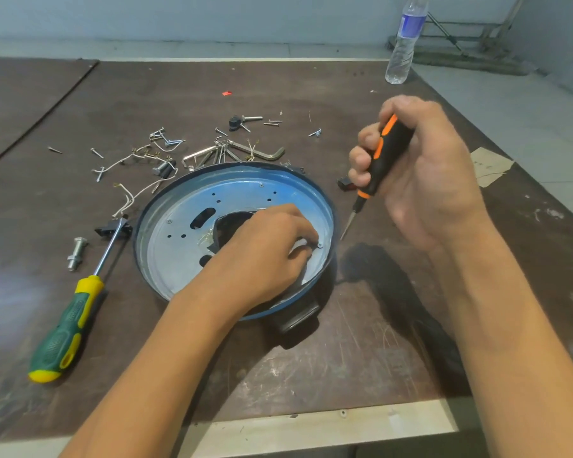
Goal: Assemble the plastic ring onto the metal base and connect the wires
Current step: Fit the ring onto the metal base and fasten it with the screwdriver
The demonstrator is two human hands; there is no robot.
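While the left hand point(271, 249) pinches a screw point(319, 245), the right hand point(420, 170) grips the orange screwdriver point(382, 160).

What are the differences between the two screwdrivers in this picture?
The black-and-orange screwdriver is gripped in the right hand, raised with its tip pointing down; the green-and-yellow screwdriver lies untouched on the brown table. The green-and-yellow one has a thicker handle. Both have metal shafts.

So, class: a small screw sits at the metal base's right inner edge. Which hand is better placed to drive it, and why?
Probably the right hand: it already grips the orange-black screwdriver, beside the metal base. The left hand pinches the screw.
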